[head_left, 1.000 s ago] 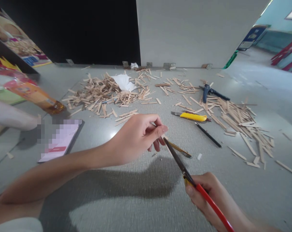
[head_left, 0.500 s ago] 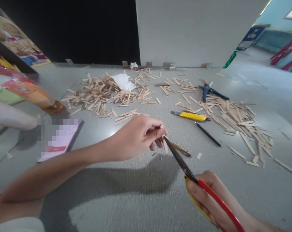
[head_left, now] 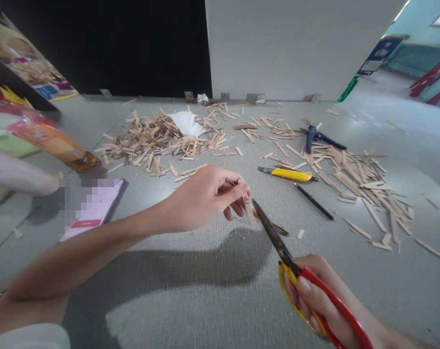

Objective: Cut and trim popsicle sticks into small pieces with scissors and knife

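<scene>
Scissors (head_left: pixel 277 240), red and yellow handles: right hand (head_left: pixel 315 298), fingers wrapped through them; blades nearly closed, tips beside the strip. Wooden strip (head_left: pixel 250 213): left hand (head_left: pixel 201 203), narrow pinch grip, raised above the floor (head_left: pixel 190 315), nearer the viewer than the scrap pile (head_left: pixel 143 140). Likely hazards: fingertips nicked, blade points being so near; strip twisting or dropping, the pinch being small. Bottle (head_left: pixel 56 145): orange label, lettering blurred. Phone (head_left: pixel 92 213): screen text illegible. Cutter (head_left: pixel 290 175): yellow, no readable brand.
</scene>
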